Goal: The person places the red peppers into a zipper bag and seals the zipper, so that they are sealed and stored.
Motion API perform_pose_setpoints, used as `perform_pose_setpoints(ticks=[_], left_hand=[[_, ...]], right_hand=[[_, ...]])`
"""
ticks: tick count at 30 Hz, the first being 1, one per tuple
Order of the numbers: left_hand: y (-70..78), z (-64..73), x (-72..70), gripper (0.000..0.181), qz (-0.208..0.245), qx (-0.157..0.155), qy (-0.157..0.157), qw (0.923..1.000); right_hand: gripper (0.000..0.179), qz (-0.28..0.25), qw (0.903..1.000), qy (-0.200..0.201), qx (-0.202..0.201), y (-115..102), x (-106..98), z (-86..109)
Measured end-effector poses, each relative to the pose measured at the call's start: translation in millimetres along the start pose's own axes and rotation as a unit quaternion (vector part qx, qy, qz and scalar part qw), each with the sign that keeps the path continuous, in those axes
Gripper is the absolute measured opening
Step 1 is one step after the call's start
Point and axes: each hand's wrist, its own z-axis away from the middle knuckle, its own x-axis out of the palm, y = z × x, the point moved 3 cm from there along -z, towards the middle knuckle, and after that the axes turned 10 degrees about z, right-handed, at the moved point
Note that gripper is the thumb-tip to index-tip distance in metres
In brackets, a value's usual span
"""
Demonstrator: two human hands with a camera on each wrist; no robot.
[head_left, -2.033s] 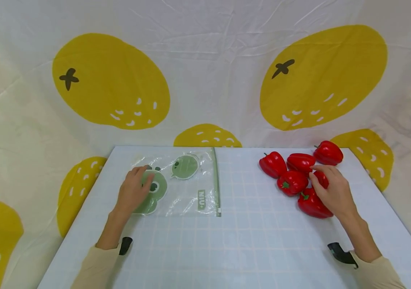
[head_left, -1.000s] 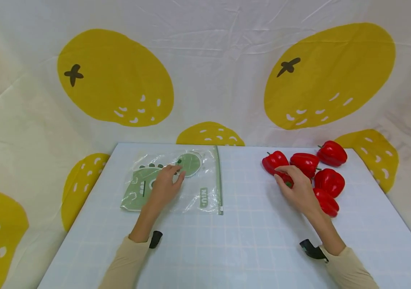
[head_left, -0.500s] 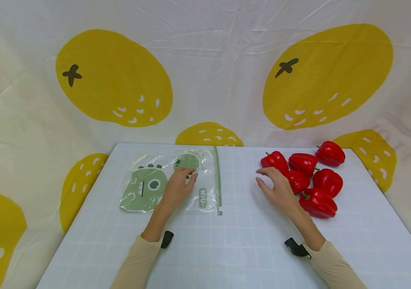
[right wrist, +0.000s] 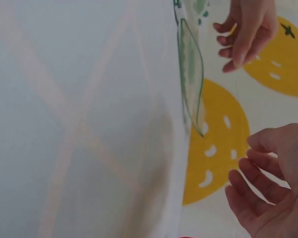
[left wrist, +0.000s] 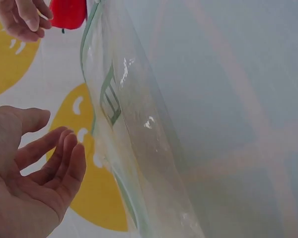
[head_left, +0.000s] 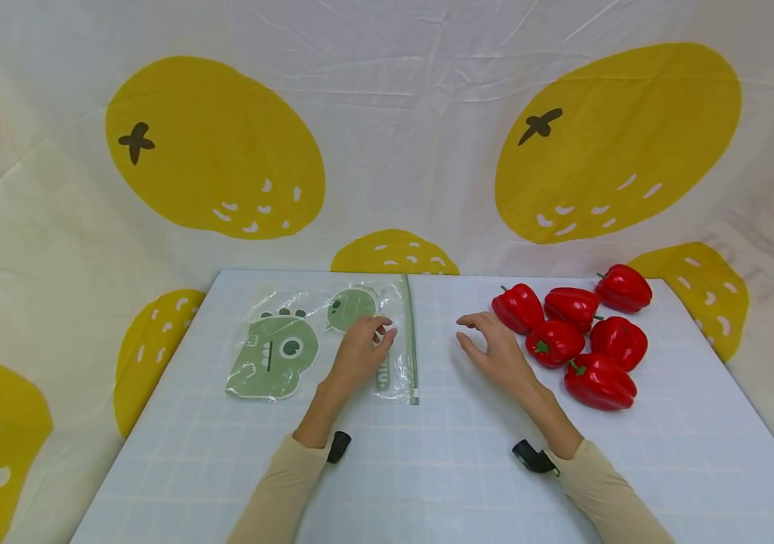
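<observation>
A clear zip bag [head_left: 274,355] with green dinosaur prints lies flat on the table in the head view, its green zip edge on the right. My left hand [head_left: 359,353] hovers over the bag's right part, fingers loosely bent around nothing. To the right of the zip edge, my right hand [head_left: 501,353] hangs above the bare tabletop, thumb and fingers apart. Several red bell peppers [head_left: 602,382] lie grouped to its right. In the left wrist view, the left hand [left wrist: 39,173] is beside the bag [left wrist: 134,109]. The right hand [right wrist: 275,181] holds nothing in the right wrist view.
A pale checked table [head_left: 420,468] stretches under both arms. Behind it hangs a white cloth [head_left: 407,166] with large yellow fruit prints. One pepper [head_left: 624,288] sits at the table's back right. Black cameras [head_left: 534,456] sit at both wrists.
My right hand has moved left, away from above the peppers. The left hand has slid rightward over the bag towards its zip edge. Bag and peppers have stayed in place.
</observation>
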Motion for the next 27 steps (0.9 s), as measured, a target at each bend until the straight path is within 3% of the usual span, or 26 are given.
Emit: perform_pose_setpoints(ticks=[7, 19, 27], left_hand=[[-0.5, -6.9, 16.8, 0.026, 0.025, -0.014, -0.018, 0.9994], [0.5, -12.8, 38.2, 0.04, -0.02, -0.111, -0.055, 0.9921], [1.8, -11.8, 41.6, 0.036, 0.005, -0.121, -0.059, 0.9908]], right_hand=[[0.032, -0.014, 0.9998, -0.014, -0.004, -3.2, 12.5, -5.6], [0.031, -0.021, 0.9994, -0.025, -0.013, -7.6, 26.7, -9.5], [0.031, -0.028, 0.9988, -0.039, -0.013, -11.0, 32.7, -12.4]])
